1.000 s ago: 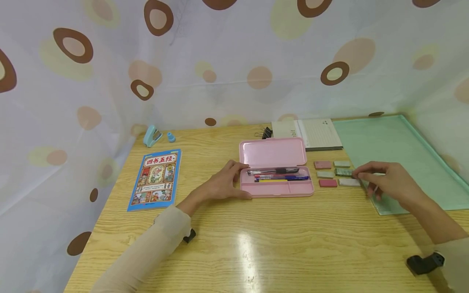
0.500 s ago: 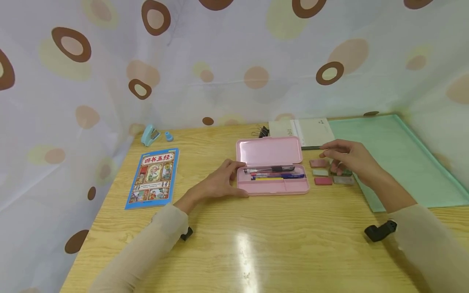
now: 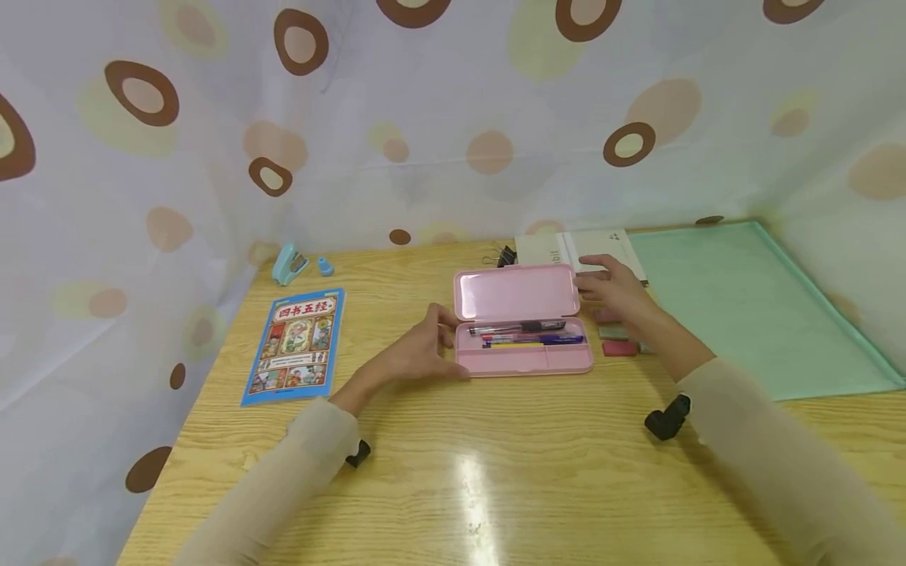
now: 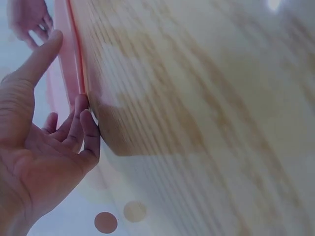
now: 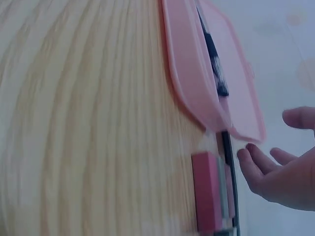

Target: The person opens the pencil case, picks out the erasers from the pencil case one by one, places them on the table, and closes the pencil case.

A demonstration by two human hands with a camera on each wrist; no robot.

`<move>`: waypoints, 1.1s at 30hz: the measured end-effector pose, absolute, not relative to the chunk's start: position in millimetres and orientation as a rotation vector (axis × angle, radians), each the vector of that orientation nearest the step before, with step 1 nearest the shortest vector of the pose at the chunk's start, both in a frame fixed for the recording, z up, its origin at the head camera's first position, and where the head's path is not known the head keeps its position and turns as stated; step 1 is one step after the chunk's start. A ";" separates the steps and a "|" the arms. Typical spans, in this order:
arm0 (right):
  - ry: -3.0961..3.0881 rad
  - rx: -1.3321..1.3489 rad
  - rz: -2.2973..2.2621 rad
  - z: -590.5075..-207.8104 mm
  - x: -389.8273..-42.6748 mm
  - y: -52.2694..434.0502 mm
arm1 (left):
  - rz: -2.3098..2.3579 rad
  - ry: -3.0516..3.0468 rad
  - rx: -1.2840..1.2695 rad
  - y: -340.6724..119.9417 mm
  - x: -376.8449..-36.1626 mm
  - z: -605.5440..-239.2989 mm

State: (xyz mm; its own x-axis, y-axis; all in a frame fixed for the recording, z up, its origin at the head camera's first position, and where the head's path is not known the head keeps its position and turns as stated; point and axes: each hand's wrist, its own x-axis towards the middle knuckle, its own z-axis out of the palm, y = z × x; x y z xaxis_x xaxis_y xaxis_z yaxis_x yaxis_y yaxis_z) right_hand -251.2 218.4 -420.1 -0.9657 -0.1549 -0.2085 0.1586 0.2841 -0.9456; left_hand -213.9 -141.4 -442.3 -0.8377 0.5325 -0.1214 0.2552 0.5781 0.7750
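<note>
A pink pencil case [image 3: 499, 361] lies with its lid [image 3: 517, 292] raised back, several pens [image 3: 520, 327] inside. My left hand [image 3: 418, 350] grips its left end, thumb at the front corner and fingers near the hinge. In the left wrist view, the left fingers [image 4: 81, 123] bend against the pink end. My right hand [image 3: 619, 295] is by the lid's right edge, fingers loosely spread and holding nothing. In the right wrist view, the right fingertips [image 5: 246, 150] hang just off the lid's corner; whether they touch it I cannot tell. Small eraser-like blocks [image 3: 620, 348] lie under the right hand, partly hidden.
A blue-edged book [image 3: 293, 346] lies at the left, with a light-blue stapler [image 3: 289, 265] and a small blue object [image 3: 325, 266] behind it. A notebook [image 3: 545, 248] and a black binder clip [image 3: 506, 256] are behind the case. A green mat [image 3: 750, 314] covers the right side.
My right hand has left the green block among the small blocks and moved left and back to the lid's right edge. The left hand stays at the case's left end.
</note>
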 end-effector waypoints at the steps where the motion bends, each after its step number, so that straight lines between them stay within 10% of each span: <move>1: 2.298 0.023 -1.765 -419.9 -251.9 214.2 | 1.130 2.474 0.640 -141.6 -214.2 -443.3; 11: 2.270 0.099 -2.086 -414.9 -242.3 203.0 | 1.142 2.497 0.667 -138.8 -210.9 -446.9; 33: 2.612 -0.737 -1.320 -426.6 -201.6 179.7 | 1.082 2.510 0.687 -144.6 -210.8 -447.4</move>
